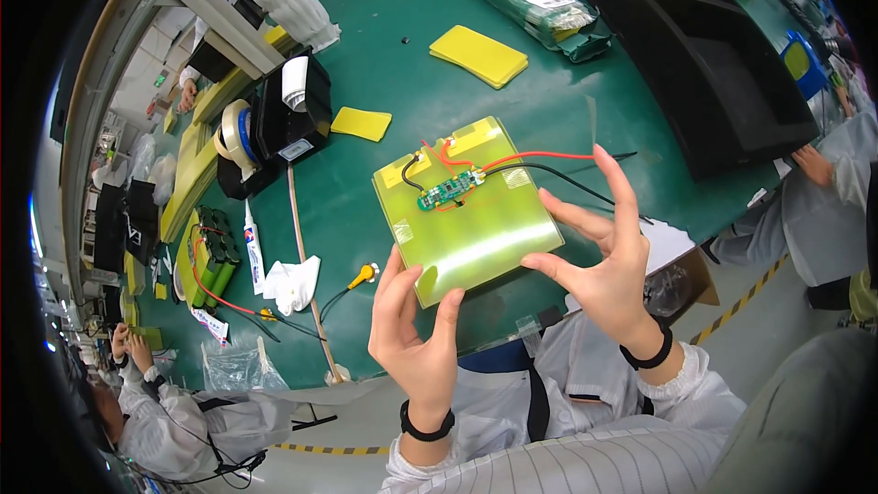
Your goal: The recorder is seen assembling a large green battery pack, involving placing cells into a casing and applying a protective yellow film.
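A flat battery pack [485, 229] faced with yellow-green sheet is held just over the green table, tilted. A small green circuit board [450, 190] lies on its face, with short red and black wires and two longer leads running right. My left hand [416, 338] grips the pack's lower left edge between thumb and fingers. At the right edge, my right hand [608, 252] steadies the pack with its thumb and a finger. Its index finger points up, and a strip of clear tape [592, 119] stands at that fingertip. Clear tape patches show on the pack's face.
Yellow sheets [478, 55] and a wrapped package [530, 0] lie beyond the pack. A black tape dispenser [291, 110], green cells [215, 256], a white tube [252, 247] and a yellow-ended cable [366, 274] are left. A black tray [704, 64] stands right; other people work nearby.
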{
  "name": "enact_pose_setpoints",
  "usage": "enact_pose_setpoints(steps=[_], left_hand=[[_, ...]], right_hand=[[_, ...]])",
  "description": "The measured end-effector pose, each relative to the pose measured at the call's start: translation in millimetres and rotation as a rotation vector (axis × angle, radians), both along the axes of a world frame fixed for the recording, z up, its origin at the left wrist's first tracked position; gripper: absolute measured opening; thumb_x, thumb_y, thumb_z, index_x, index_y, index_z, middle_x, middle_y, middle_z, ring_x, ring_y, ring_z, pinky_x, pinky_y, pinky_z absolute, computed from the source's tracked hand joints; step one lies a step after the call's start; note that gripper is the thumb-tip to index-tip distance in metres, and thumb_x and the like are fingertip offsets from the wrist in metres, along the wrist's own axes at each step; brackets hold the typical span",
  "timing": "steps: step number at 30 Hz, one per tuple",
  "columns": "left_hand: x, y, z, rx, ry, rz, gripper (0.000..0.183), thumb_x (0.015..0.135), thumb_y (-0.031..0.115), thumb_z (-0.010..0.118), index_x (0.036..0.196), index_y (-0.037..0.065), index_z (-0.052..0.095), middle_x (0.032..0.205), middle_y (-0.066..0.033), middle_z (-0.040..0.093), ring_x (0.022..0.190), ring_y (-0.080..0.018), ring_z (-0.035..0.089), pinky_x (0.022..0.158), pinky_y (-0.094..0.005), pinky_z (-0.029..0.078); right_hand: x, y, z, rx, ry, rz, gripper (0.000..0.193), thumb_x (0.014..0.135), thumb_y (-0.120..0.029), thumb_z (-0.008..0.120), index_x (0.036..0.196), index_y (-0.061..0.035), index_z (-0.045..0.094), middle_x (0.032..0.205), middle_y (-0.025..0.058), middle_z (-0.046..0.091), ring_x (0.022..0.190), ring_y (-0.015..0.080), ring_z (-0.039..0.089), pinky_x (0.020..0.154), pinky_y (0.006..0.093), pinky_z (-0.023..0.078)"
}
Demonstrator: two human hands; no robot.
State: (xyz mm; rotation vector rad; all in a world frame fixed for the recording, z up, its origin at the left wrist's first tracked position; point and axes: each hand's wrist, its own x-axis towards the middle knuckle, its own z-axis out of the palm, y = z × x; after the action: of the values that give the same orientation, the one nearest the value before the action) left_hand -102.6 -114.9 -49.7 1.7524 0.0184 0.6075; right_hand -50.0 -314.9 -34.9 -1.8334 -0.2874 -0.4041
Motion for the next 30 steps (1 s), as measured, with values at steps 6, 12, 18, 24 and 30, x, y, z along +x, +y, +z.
enact_pose_setpoints(steps=[6, 12, 18, 24, 30], left_hand=[[1.0, -2.5, 6.0, 0.066, 0.043, 0.053, 0.043, 0.082, -0.001, 0.082, 0.123, 0.002, 0.068, 0.145, -0.0261, 0.053, 0.125, -0.0337, 0.063, 0.098, -0.0379, 0.056], [-2.0, -2.5, 4.9, 0.184, 0.037, 0.080, 0.041, 0.080, 0.004, 0.084, 0.119, 0.002, 0.070, 0.140, -0.0239, 0.059, 0.126, -0.0353, 0.063, 0.096, -0.0392, 0.055], [-0.7, -10.3, 10.9, 0.171, -0.042, 0.158, 0.036, 0.078, 0.002, 0.085, 0.112, 0.004, 0.072, 0.137, -0.0189, 0.058, 0.120, -0.0399, 0.064, 0.096, -0.0422, 0.055], [-6.7, -1.6, 2.8, 0.701, -0.230, 0.082, 0.031, 0.073, -0.004, 0.084, 0.101, 0.008, 0.080, 0.116, -0.0115, 0.070, 0.113, -0.0351, 0.066, 0.095, -0.0419, 0.053], [-0.1, 7.0, 8.5, 0.604, -0.179, -0.012, 0.042, 0.073, 0.002, 0.087, 0.114, 0.004, 0.076, 0.133, -0.0140, 0.063, 0.127, -0.0382, 0.058, 0.105, -0.0477, 0.048]], right_hand=[[-0.1, 1.4, -2.7, 0.037, 0.036, -0.038, 0.109, 0.072, -0.015, 0.093, 0.157, -0.0054, 0.026, 0.112, 0.0175, 0.076, 0.110, 0.0268, 0.072, 0.104, 0.0331, 0.049], [-1.8, 0.9, -0.4, -0.002, 0.009, -0.038, 0.108, 0.073, -0.016, 0.093, 0.157, -0.0059, 0.026, 0.111, 0.0170, 0.076, 0.108, 0.0263, 0.073, 0.099, 0.0322, 0.052], [-1.6, 0.5, -1.0, 0.036, 0.054, -0.043, 0.108, 0.072, -0.018, 0.094, 0.156, -0.0049, 0.026, 0.111, 0.0159, 0.076, 0.105, 0.0266, 0.074, 0.096, 0.0320, 0.054], [1.2, 0.8, -2.0, 0.008, 0.028, -0.043, 0.109, 0.072, -0.018, 0.094, 0.156, -0.0036, 0.026, 0.112, 0.0161, 0.076, 0.105, 0.0274, 0.075, 0.094, 0.0320, 0.055], [0.7, 0.9, -2.1, 0.026, 0.033, -0.041, 0.109, 0.072, -0.016, 0.094, 0.156, -0.0028, 0.026, 0.112, 0.0168, 0.076, 0.104, 0.0272, 0.075, 0.094, 0.0316, 0.055]])
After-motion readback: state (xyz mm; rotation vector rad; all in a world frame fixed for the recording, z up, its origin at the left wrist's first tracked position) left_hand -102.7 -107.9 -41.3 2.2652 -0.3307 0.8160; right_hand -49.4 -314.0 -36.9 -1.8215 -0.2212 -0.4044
